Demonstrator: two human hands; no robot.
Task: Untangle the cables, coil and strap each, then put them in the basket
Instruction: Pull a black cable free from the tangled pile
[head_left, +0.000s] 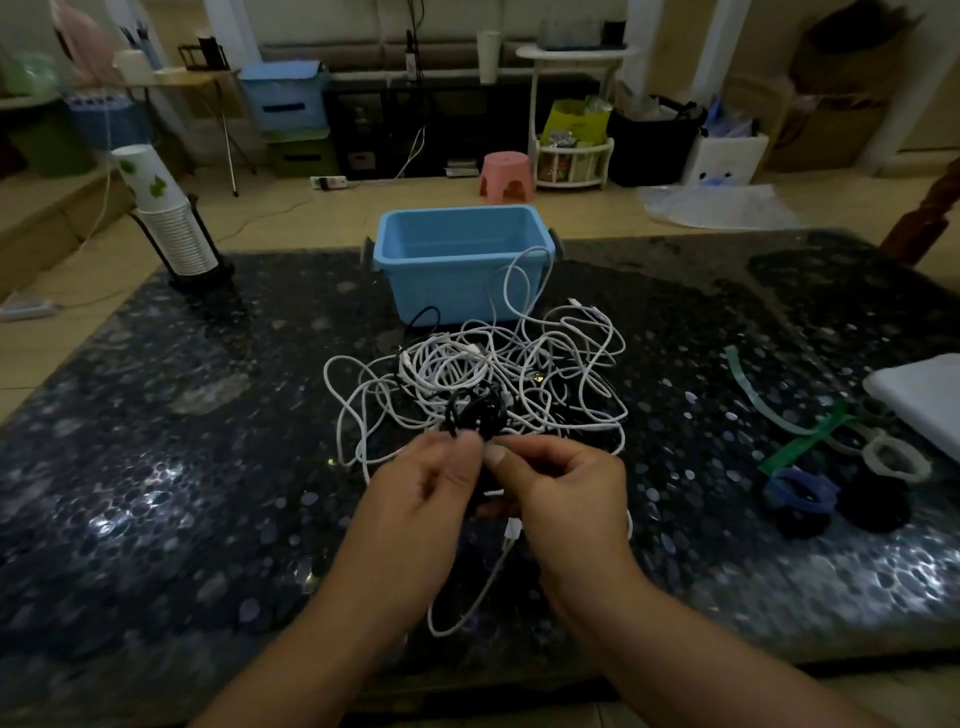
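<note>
A tangle of white cables (519, 364) lies in the middle of the dark table, just in front of a light blue basket (415, 270). A small knot of black cable (475, 413) sits at the near side of the tangle. My left hand (415, 499) pinches the black cable from the left with thumb and fingertips. My right hand (561, 493) pinches it from the right, fingers curled. A white cable with a plug (511, 532) hangs below my hands and loops toward the near edge. One white loop leans up against the basket's front.
Several straps lie at the right: green and teal strips (800, 441), a white ring (896, 457), a blue ring (802, 493) and black loops (875, 506). A white flat object (922, 402) is at the right edge. A stack of paper cups (166, 218) stands far left.
</note>
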